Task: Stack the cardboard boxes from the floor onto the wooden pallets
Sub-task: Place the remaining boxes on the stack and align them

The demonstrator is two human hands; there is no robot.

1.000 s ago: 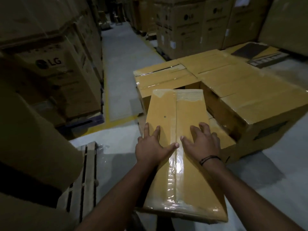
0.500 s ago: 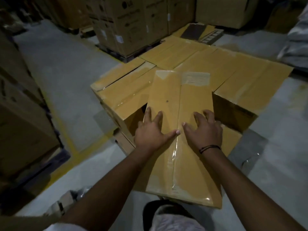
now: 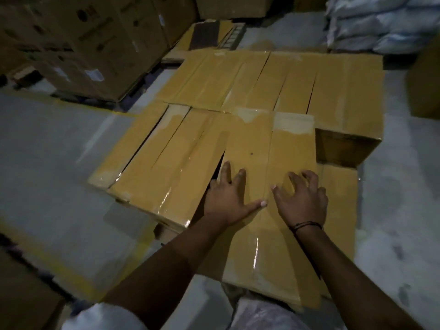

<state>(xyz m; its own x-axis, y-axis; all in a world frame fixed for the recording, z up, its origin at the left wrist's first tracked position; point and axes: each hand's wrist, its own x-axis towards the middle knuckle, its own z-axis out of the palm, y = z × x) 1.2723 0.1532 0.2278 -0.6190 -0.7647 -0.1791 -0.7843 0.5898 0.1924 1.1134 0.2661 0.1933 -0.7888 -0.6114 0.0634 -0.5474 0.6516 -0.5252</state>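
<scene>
Jamming on the stack (image 3: 166,167) left of the left hand (image 3: 228,198) is a risk, since the box (image 3: 285,151) under both hands lies skewed; that hand presses flat, the right hand (image 3: 303,203) only touches with arched fingertips, gripping nothing, and could slip on glossy tape (image 3: 256,253).

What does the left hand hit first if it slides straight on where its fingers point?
Nothing raised, it seems: the left hand lies flat on the box, whose top runs clear to the back-row boxes, apparently level with it.
</scene>
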